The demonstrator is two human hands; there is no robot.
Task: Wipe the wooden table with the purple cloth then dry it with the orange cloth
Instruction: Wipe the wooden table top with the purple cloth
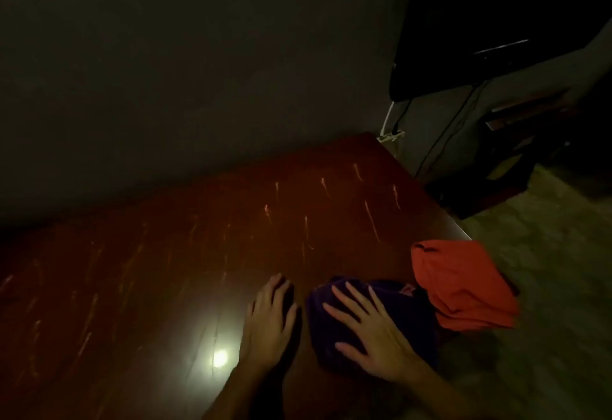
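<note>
The dark red-brown wooden table (198,270) fills the lower left of the dim view, its top marked with several pale streaks. A bunched purple cloth (397,323) lies near the table's right front edge. My right hand (371,330) rests flat on top of it, fingers spread. My left hand (270,320) lies flat on the bare wood just left of the cloth, holding nothing. An orange cloth (463,287) sits at the table's right edge, touching the purple cloth and hanging partly over the side.
A grey wall (198,72) runs along the table's far edge. At the far right corner hang cables and a white plug strip (392,136). Dark furniture (496,38) stands at the upper right. Pale floor (546,287) lies right of the table. A lamp glare (220,356) shines on the wood.
</note>
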